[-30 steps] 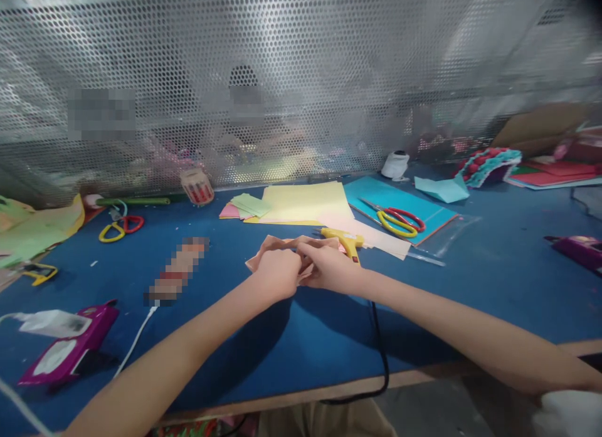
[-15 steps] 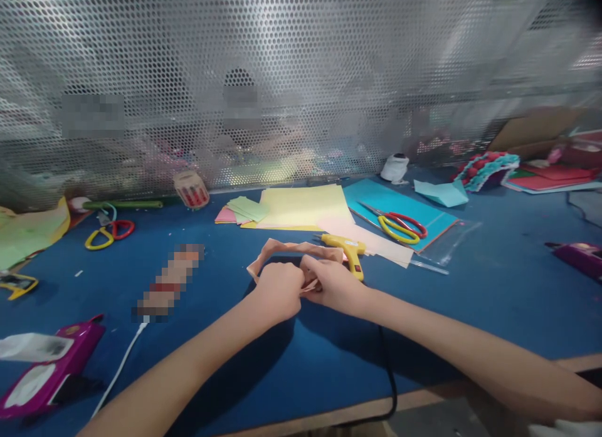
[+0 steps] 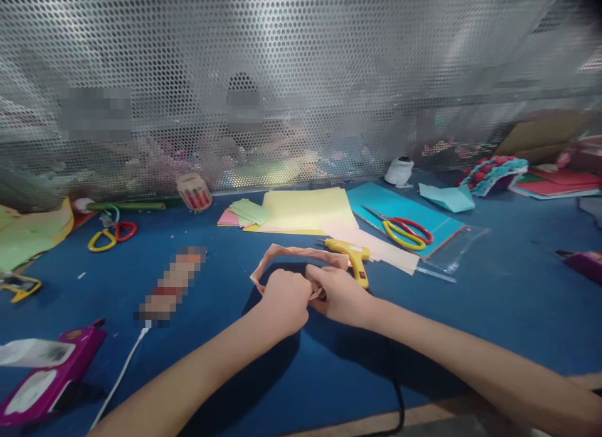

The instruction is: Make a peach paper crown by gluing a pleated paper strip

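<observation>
A pale pinkish-orange folded paper strip [image 3: 301,251] curves into a loop above the blue table. My left hand [image 3: 288,301] is closed on the near side of the strip, knuckles up. Right beside it, my right hand [image 3: 339,294] pinches the strip between thumb and fingers. The hands nearly touch, and the part of the strip between them is mostly hidden by the fingers. Just behind my right hand lies a yellow hot glue gun [image 3: 350,254], its nozzle pointing left and its handle toward me.
Yellow paper sheets [image 3: 305,208] lie behind the loop. Red-and-yellow scissors [image 3: 407,232] rest on blue card [image 3: 383,202]. A second pair of scissors [image 3: 113,234] is at left, near a purple tape dispenser [image 3: 56,374]. A black cord [image 3: 399,393] runs off the front edge.
The whole view has shifted slightly. Both hands keep their hold on the paper strip, which tilts a little differently, with more of the loop showing.
</observation>
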### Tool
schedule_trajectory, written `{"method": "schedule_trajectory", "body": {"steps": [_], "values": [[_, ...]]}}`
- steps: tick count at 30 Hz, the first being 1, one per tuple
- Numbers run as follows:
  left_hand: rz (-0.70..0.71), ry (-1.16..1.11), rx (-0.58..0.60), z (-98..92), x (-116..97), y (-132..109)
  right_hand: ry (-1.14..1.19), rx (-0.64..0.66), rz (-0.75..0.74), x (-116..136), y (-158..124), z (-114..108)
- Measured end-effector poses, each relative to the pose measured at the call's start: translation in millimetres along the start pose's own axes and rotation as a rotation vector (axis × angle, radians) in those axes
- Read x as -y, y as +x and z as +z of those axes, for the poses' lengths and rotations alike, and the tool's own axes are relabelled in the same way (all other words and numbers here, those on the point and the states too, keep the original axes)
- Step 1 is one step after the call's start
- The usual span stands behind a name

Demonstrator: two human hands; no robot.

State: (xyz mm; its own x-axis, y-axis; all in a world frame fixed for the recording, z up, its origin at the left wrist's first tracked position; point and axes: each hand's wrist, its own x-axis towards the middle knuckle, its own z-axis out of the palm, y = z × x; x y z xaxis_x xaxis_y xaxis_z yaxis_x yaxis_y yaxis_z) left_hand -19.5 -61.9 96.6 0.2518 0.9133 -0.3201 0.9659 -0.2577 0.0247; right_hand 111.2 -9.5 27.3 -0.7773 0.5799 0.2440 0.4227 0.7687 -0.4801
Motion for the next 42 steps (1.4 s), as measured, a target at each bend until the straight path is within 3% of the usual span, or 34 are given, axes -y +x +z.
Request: {"method": "schedule_trajectory", "body": {"steps": [9, 13, 25, 29, 33, 38, 40, 42], "values": [[0.012, 0.008, 0.005, 1.2, 3, 3, -0.098, 0.029, -0.024, -3, 2, -6], [0.005, 0.015, 0.01, 2.2, 2, 4, -0.168, 0.031, -0.107, -3, 2, -12], [0.022, 0.01, 0.035, 4.2, 2, 5, -0.024, 0.068, -0.191, -8, 5, -7], [-0.006, -0.053, 0.037, 1.5, 10, 5, -0.079, 0.054, -0.218, -12, 5, -8], [0.014, -0.155, 0.037, -14.1, 27, -7, -0.168, -0.041, -0.237, -13, 8, -18], [0.164, -0.451, -0.12, -33.8, 53, -24, -0.221, -0.322, -0.026, -12, 7, -58], [0.156, -0.44, -0.118, -34.8, 60, -23, -0.243, -0.436, 0.205, -16, 4, -75], [0.132, -0.406, -0.105, -32.1, 64, -17, -0.286, -0.344, 0.48, -25, -2, -84]]}}
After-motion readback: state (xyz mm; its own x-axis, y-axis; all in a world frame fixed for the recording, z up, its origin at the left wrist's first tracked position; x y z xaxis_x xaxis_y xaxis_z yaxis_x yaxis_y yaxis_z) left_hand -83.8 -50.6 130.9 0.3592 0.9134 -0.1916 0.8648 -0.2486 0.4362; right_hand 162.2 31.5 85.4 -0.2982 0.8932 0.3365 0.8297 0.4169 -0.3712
